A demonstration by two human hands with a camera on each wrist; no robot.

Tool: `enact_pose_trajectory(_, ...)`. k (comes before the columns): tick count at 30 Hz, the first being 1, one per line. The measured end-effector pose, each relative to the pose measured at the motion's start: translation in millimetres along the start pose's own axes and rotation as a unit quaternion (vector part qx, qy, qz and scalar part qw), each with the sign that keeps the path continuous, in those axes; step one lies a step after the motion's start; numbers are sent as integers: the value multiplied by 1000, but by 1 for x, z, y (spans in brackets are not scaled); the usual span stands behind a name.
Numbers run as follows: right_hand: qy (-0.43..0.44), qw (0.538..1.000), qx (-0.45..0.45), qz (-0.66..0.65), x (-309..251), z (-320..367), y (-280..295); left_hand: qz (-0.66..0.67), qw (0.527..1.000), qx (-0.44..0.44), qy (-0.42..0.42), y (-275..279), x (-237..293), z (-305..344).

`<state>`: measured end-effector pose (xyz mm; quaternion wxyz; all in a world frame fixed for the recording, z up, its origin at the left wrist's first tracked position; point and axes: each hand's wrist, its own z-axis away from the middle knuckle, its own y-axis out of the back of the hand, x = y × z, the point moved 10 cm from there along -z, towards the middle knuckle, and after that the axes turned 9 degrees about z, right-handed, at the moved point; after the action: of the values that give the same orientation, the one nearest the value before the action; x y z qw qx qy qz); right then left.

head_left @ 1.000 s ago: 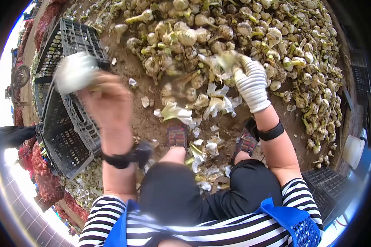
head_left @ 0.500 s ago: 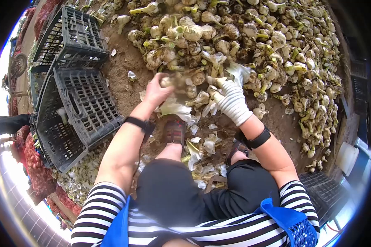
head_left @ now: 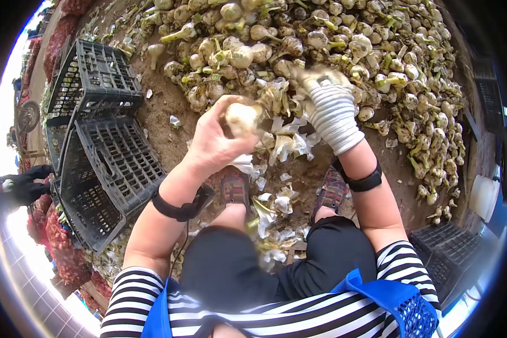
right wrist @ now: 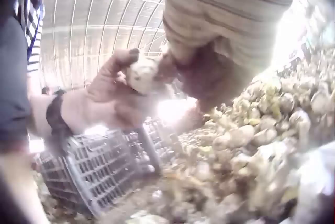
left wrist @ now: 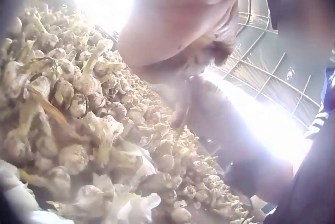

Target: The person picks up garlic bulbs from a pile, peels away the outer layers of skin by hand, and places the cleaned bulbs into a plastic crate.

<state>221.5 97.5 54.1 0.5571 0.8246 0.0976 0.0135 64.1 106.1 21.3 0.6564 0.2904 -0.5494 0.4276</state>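
Observation:
My bare left hand (head_left: 208, 143) holds a whitish garlic bulb (head_left: 242, 118), thumb and fingers curled round it. In the right wrist view the same bulb (right wrist: 142, 75) shows pale with dark specks. My right hand (head_left: 331, 107), in a striped white glove with bare fingertips, is to the right over the edge of the garlic pile (head_left: 366, 56). Its fingers are curled and blurred, and I cannot tell whether they hold anything. Loose white garlic skins (head_left: 287, 143) lie on the soil below both hands.
Black plastic crates (head_left: 118, 152) stand tipped together on the left, with another dark crate (head_left: 445, 253) at the lower right. Red net sacks (head_left: 62, 248) lie beyond the left crates. My shoes (head_left: 234, 188) are among scattered peelings on the soil.
The left hand has come from beside the crates to the pile and lifted a garlic bulb toward me. The right hand has dipped to the bulbs, then moved up and to the right.

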Motion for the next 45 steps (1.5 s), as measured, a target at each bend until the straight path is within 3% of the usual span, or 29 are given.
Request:
enact_pose_trajectory(3,-34,986,121,-108,-1,2,30,-297,950,4,-101,-17,23,-3)
enact_pose_trajectory(5,-8,964,41,-264,-29,-2,30,-299,947,-4,-118,-34,36,-6)
enact_pose_trajectory(6,1,982,101,-159,-41,6,31,-299,945,-7,-134,-40,42,-7)
enact_pose_trajectory(7,4,972,82,-218,-39,10,25,-299,944,-7,-136,-40,44,-7)
enact_pose_trajectory(9,-7,986,72,-152,-26,8,13,-338,923,-7,-185,-39,53,-2)
enact_pose_trajectory(11,-49,976,85,-193,-2,15,-1,-325,933,-1,-158,-38,53,-5)
enact_pose_trajectory(13,-41,949,96,-297,10,14,22,-227,973,7,-45,-30,39,-10)
enact_pose_trajectory(14,-55,907,83,-408,5,12,34,-177,984,3,14,-27,27,-11)
enact_pose_trajectory(15,-53,908,84,-407,6,13,34,-177,984,3,11,-27,26,-11)
enact_pose_trajectory(17,106,961,73,-243,-25,18,42,-99,995,-28,3,-33,20,-10)
enact_pose_trajectory(18,106,976,64,-180,-27,20,41,-95,994,-45,25,-36,8,-10)
enact_pose_trajectory(22,112,980,87,-139,-28,26,40,-72,995,-40,55,-39,-11,-7)
enact_pose_trajectory(23,105,983,43,-143,-28,25,34,-67,995,-40,55,-41,-13,-6)
enact_pose_trajectory(25,100,984,-2,-144,-27,26,26,-119,993,-17,-23,-40,-1,-7)
enact_pose_trajectory(32,113,987,67,-88,-33,24,30,-37,999,0,31,-30,-18,-10)
enact_pose_trajectory(34,110,988,78,-80,-34,22,31,100,983,28,152,-29,-29,-5)
enact_pose_trajectory(35,110,987,86,-80,-36,21,33,101,983,30,150,-26,-30,-5)
enact_pose_trajectory(38,100,985,120,-74,-39,18,38,372,887,15,275,-32,-73,2)
enact_pose_trajectory(41,93,982,155,-53,-42,18,31,454,852,58,254,-37,-70,3)
enact_pose_trajectory(42,-59,927,149,-339,-17,13,21,491,847,44,197,-41,-57,-3)
enact_pose_trajectory(43,-205,771,124,-590,0,16,-5,493,847,43,194,-46,-56,-3)
enact_pose_trajectory(44,-311,631,6,-710,2,25,-31,427,897,67,95,-35,-42,-8)
enact_pose_trajectory(45,-272,565,8,-779,-1,16,-39,354,931,90,-4,-25,-25,-8)
